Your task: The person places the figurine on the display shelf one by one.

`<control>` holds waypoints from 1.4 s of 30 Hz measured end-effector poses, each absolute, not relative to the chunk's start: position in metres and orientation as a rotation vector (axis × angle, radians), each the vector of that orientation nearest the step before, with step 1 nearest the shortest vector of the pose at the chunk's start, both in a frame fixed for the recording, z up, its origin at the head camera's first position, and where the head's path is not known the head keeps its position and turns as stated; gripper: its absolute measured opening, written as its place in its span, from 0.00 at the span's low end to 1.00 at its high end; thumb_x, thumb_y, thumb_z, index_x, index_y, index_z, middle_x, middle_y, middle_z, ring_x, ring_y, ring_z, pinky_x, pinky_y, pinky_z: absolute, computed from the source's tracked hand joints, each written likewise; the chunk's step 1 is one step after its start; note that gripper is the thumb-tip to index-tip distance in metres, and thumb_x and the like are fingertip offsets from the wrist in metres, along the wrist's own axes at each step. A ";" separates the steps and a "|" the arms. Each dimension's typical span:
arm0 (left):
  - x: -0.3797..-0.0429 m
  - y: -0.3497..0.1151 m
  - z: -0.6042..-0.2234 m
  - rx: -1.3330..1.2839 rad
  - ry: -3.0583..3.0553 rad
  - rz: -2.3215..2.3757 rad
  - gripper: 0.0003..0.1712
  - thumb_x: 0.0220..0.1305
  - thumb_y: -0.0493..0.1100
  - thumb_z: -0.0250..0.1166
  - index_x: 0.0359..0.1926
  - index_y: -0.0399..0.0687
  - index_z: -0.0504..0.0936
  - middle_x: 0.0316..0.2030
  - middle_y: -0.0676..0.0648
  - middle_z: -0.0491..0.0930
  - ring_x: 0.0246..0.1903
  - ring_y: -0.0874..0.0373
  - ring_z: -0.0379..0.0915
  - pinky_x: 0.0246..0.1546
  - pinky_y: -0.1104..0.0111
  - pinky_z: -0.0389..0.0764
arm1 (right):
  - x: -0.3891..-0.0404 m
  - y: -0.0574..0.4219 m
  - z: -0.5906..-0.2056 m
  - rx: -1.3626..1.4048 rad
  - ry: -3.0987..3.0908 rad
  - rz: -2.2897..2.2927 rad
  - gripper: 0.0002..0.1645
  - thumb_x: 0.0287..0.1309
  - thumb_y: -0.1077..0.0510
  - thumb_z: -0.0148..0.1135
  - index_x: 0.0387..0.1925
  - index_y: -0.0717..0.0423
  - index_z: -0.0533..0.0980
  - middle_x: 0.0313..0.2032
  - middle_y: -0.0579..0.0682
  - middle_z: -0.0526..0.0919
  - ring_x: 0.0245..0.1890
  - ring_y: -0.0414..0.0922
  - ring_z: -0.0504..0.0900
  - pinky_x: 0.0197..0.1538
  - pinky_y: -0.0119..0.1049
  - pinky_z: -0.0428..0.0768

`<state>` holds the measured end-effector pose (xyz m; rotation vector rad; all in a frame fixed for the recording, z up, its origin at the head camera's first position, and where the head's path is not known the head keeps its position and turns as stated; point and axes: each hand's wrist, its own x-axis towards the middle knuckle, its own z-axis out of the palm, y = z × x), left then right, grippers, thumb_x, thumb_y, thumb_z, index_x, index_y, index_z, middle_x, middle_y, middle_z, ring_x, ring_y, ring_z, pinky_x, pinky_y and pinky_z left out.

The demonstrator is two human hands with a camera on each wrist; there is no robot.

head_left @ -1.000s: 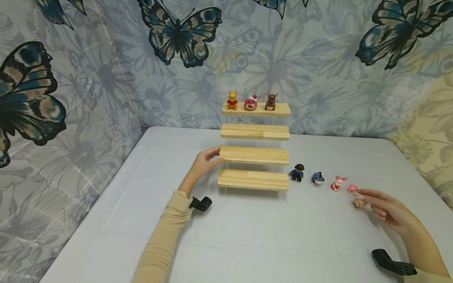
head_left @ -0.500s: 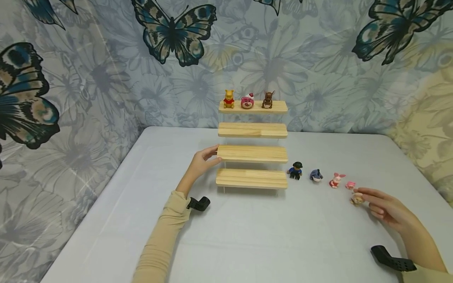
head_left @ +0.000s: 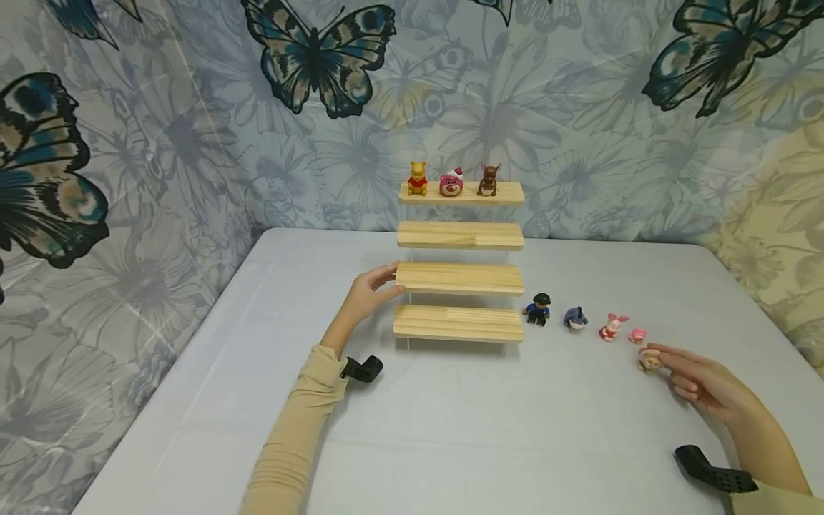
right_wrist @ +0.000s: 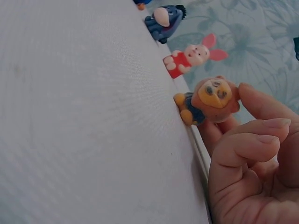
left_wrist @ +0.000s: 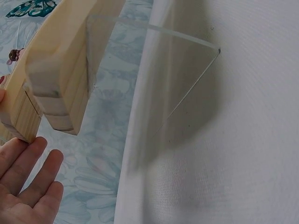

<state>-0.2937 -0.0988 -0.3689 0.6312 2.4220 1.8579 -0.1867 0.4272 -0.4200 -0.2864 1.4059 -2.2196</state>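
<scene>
My left hand [head_left: 365, 297] grips the left end of a wooden tiered display stand [head_left: 460, 278], thumb and fingers at one shelf's edge. Close up in the left wrist view, the fingertips [left_wrist: 39, 142] meet the shelf end from below. At the right, my right hand [head_left: 708, 383] pinches a small bear figurine [right_wrist: 217, 100] by its head; the bear has a tan face and dark blue clothing and sits on the white table. Just beyond it stand a small pink figurine [head_left: 638, 335], a piglet figurine [head_left: 613, 327] in red and a blue donkey figurine [head_left: 576, 318].
A toy figure in a dark cap [head_left: 537, 310] stands beside the shelves. On the top shelf are a yellow bear [head_left: 417, 179], a pink bear [head_left: 451, 183] and a brown figurine [head_left: 488, 180]. Butterfly-patterned cloth hangs behind the white table [head_left: 502, 436].
My right fingers have closed in on the bear figurine's head. The left hand keeps its hold on the shelf end. The head view has shifted slightly.
</scene>
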 end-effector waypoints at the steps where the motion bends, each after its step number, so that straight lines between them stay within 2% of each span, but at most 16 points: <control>1: -0.294 -0.099 -0.369 0.633 2.422 1.855 0.30 0.58 0.36 0.61 0.60 0.28 0.63 0.56 0.35 0.66 0.55 0.44 0.62 0.59 0.60 0.59 | -0.186 0.427 -0.420 -0.292 1.400 -2.215 0.28 0.69 0.67 0.27 0.51 0.51 0.76 0.41 0.45 0.77 0.18 0.34 0.59 0.18 0.23 0.60; 7: -0.293 -0.099 -0.368 0.622 2.415 1.856 0.30 0.59 0.36 0.61 0.60 0.30 0.63 0.56 0.36 0.66 0.56 0.44 0.61 0.59 0.59 0.59 | -0.187 0.428 -0.422 -0.298 1.375 -2.187 0.29 0.69 0.66 0.25 0.52 0.52 0.76 0.37 0.44 0.77 0.19 0.34 0.58 0.19 0.25 0.55; 18: -0.291 -0.101 -0.367 0.618 2.411 1.850 0.30 0.59 0.36 0.61 0.61 0.30 0.62 0.57 0.35 0.65 0.56 0.44 0.61 0.58 0.59 0.60 | -0.190 0.426 -0.421 -0.316 1.355 -2.218 0.30 0.68 0.68 0.25 0.52 0.55 0.75 0.41 0.46 0.79 0.18 0.35 0.57 0.18 0.26 0.54; 30: -0.295 -0.100 -0.370 0.639 2.431 1.837 0.30 0.59 0.36 0.60 0.60 0.30 0.62 0.57 0.36 0.65 0.55 0.46 0.63 0.59 0.63 0.59 | -0.189 0.425 -0.421 -0.279 1.281 -2.258 0.29 0.69 0.67 0.24 0.51 0.57 0.75 0.40 0.48 0.79 0.19 0.36 0.60 0.19 0.24 0.60; 36: -0.311 -0.102 -0.389 0.622 2.396 1.873 0.32 0.58 0.39 0.62 0.61 0.34 0.63 0.57 0.40 0.66 0.55 0.49 0.63 0.59 0.65 0.58 | -0.189 0.423 -0.419 -0.268 1.253 -2.287 0.30 0.69 0.66 0.23 0.51 0.59 0.75 0.38 0.48 0.79 0.18 0.35 0.60 0.20 0.22 0.66; 42: -0.316 -0.101 -0.396 0.606 2.442 1.858 0.32 0.57 0.40 0.63 0.61 0.37 0.65 0.56 0.43 0.69 0.54 0.53 0.65 0.58 0.69 0.60 | -0.189 0.423 -0.420 -0.270 1.265 -2.309 0.29 0.69 0.66 0.23 0.51 0.59 0.75 0.35 0.47 0.78 0.18 0.34 0.60 0.18 0.23 0.66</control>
